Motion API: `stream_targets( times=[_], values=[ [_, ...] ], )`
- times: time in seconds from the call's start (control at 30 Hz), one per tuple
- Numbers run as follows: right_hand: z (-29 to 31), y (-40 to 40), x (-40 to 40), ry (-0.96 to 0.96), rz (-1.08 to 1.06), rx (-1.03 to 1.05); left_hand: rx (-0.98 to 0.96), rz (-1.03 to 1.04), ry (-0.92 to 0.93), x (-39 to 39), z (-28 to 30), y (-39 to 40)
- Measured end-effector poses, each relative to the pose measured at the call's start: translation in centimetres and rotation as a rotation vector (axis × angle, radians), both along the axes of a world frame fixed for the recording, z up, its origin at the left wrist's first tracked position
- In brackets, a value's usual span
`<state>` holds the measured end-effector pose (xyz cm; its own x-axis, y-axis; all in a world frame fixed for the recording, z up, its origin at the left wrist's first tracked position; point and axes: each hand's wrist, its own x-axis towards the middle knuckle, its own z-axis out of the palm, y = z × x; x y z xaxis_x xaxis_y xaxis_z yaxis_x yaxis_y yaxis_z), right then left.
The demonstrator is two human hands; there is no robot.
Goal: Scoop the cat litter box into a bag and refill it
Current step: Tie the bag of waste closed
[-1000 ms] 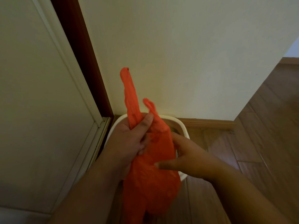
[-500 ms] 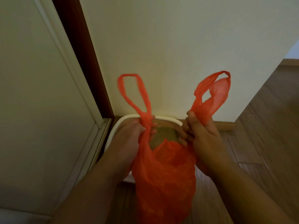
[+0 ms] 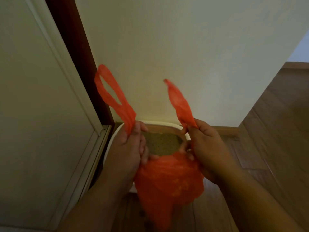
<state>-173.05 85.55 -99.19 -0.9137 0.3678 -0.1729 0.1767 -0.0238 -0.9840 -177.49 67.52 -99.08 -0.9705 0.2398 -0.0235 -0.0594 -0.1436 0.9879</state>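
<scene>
An orange plastic bag [image 3: 168, 180] hangs between my hands, above the near part of the litter box. My left hand [image 3: 128, 148] grips the bag at the base of its left handle loop, which sticks up. My right hand [image 3: 207, 146] pinches the base of the right handle, also pointing up. The bag's mouth is pulled apart between the hands. Behind it, a white litter box [image 3: 167, 123] with a tan inner rim sits on the floor against the wall. Greenish-brown litter [image 3: 160, 143] shows inside it. The box's near half is hidden by the bag and my arms.
A cream wall [image 3: 184, 56] stands right behind the box. A pale door [image 3: 33, 114] with a dark brown frame [image 3: 78, 56] closes in the left side. Wooden floorboards [image 3: 275, 131] spread to the right, with a wooden baseboard [image 3: 227, 130] along the wall.
The bag went from bunched between my hands to spread by its two handles. Since half a second ago, my hands have moved further apart and the bag's mouth has widened, showing more litter.
</scene>
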Motion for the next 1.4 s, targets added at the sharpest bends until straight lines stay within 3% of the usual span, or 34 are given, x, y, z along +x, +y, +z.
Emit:
stream_targets(
  times=[0.1, 0.23, 0.33, 0.57, 0.87, 1.07, 1.17, 1.4],
  values=[
    [0.1, -0.1, 0.1, -0.018, 0.0, -0.069, 0.071, -0.052, -0.093, -0.8, 0.0, 0.3],
    [0.2, -0.9, 0.0, -0.128, 0.019, -0.163, -0.079, -0.193, 0.014, -2.8, 0.0, 1.3],
    [-0.1, -0.6, 0.0, -0.043, -0.048, -0.187, -0.155, -0.12, -0.031, -1.9, -0.9, 1.1],
    [-0.9, 0.3, -0.2, -0.041, -0.113, -0.119, -0.048, -0.108, -0.002, -0.4, -0.2, 0.5],
    [0.8, -1.9, 0.8, 0.09, 0.37, -0.296, -0.124, -0.148, 0.043, 0.2, -0.6, 0.9],
    [-0.1, -2.4, 0.5, 0.061, 0.175, -0.183, -0.12, -0.131, 0.006, 0.3, -0.6, 1.2],
    [-0.4, -2.4, 0.3, 0.108, 0.133, -0.23, -0.163, -0.123, -0.053, 0.1, -1.0, 1.2],
    [0.4, -1.9, 0.4, 0.099, 0.304, -0.323, -0.067, -0.209, -0.039, 0.6, -0.6, 1.2]
  ],
)
